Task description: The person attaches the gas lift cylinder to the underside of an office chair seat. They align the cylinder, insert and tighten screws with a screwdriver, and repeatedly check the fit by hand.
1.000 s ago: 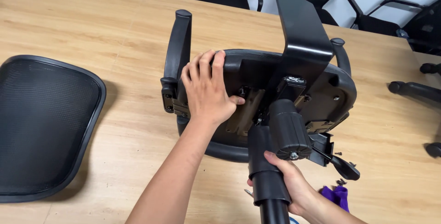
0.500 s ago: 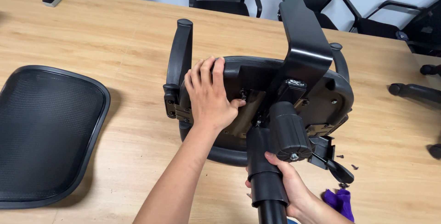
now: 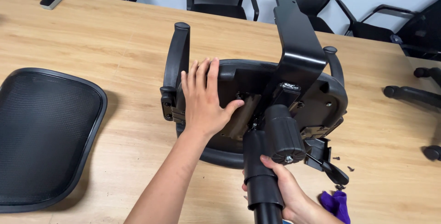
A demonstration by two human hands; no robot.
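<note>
- Two hands were at work in the single head view: the left hand lay flat, fingers spread and together with the thumb out, pressed on the underside of the upturned chair seat, which rested upside down on the wooden table.
- The right hand was wrapped around the black gas-lift cylinder, clamped on it just below the seat mechanism.
- Little had changed over the last second: both hands kept their places, and only the view had drifted a touch, so the seat and the mesh backrest sat slightly further right in the frame. I judged the cylinder was being held steady, not yet pulled or turned.
- The lower end of the cylinder was cut off by the bottom edge, and the right palm was hidden behind it.
- A purple cloth by the right wrist was partly out of frame; small dark bits near it were too small to name.
</note>
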